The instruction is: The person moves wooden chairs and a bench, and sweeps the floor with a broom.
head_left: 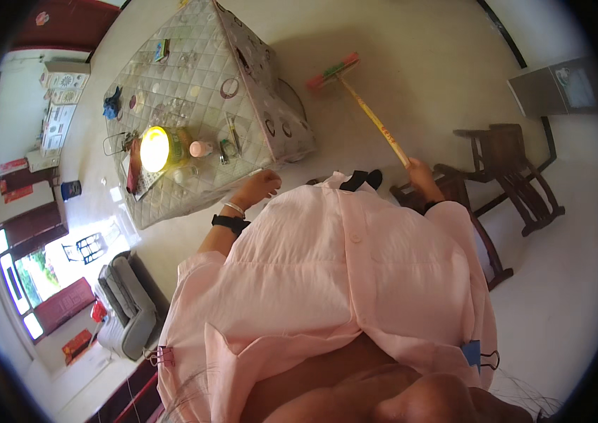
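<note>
My right hand [422,180] is closed round the upper end of a broom's [373,118] yellow stick. Its red and green head [333,70] rests on the floor, ahead of me and beside the table. My left hand [262,185] hangs near the table's front corner with loosely bent fingers and nothing visible in it. A quilted, patterned cloth covers the table [207,158]. On top stand a bright yellow tub [165,149], a pink-capped bottle [200,149] and several small items.
Dark wooden chairs [507,169] stand to my right, one close by my right arm. A grey cabinet [556,88] is against the far right wall. A grey sofa [126,307] and a dark blue bin [70,189] are on the left. Pale floor [412,49] surrounds the broom head.
</note>
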`<state>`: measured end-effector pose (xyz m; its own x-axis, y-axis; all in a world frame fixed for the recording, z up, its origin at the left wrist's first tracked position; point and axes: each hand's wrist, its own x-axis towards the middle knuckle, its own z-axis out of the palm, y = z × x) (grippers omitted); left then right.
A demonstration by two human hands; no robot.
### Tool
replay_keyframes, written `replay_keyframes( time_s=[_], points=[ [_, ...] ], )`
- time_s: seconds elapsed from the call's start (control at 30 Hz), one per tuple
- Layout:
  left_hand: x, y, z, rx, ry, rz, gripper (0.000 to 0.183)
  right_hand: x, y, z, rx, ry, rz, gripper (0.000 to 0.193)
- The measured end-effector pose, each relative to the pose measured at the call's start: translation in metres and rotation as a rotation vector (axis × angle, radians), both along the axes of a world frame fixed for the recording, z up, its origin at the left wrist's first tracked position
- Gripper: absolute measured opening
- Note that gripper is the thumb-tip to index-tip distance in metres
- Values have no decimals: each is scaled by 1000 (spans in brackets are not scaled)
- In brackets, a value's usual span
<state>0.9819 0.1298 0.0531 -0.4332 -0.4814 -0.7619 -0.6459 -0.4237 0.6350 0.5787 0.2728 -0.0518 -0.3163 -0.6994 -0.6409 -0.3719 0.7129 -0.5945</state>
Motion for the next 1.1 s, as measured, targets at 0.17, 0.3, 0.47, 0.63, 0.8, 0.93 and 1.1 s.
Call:
replay_keyframes(
  time_s=[0.17,0.3,0.47,0.63,0.8,0.93,1.1],
  points=[
    [-19,18,1,-96,-15,-5,22,-30,70,57,-108,-2,134,25],
    [-25,18,21,9,-191,170,21,-50,129,98,41,-14,128,25],
    [-24,23,26,-2,-229,231,21,-63,126,75,168,4,165,26],
    [-21,3,4,-4,-144,206,21,-55,57,48,166,37,237,27],
    [-34,-45,7,-75,0,187,16,-41,-49,20,123,89,354,28],
    [-31,-75,0,8,102,337,15,-26,-125,-1,-52,155,389,29],
    [-27,-100,-5,10,141,270,14,-6,-204,-23,-198,220,277,32]
  ],
)
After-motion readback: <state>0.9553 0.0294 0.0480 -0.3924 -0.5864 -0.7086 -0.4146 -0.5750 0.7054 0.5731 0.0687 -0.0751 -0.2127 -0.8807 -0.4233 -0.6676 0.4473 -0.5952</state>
